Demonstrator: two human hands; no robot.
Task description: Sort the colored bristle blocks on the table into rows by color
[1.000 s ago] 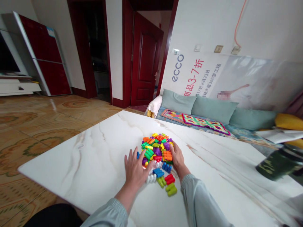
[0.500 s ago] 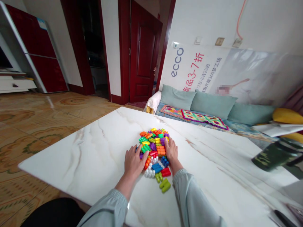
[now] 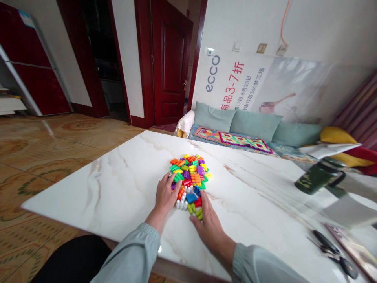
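Note:
A heap of small coloured plastic building pieces (image 3: 196,179) lies on the white marbled table (image 3: 123,188). My left hand (image 3: 166,192) rests against the heap's left side, fingers stretched and apart, beside green and white pieces. On the near right side, my right hand (image 3: 209,220) lies with fingers extended along the edge of the heap. Its thumb and fingers are around the olive-green pieces (image 3: 199,213), and a red piece (image 3: 198,202) sits close to its fingertips. Neither hand is closed on a piece.
A dark green camouflage mug (image 3: 318,176) stands on the table at right. Nearer to me are black keys (image 3: 332,251) and a phone (image 3: 353,247). Behind the table is a sofa with grey-green cushions (image 3: 255,125). The table's left corner (image 3: 25,205) juts over the tiled floor.
My right hand has come from the heap's far right side to its near right edge. The olive-green pieces are now closer to the others. My view has turned slightly to the right.

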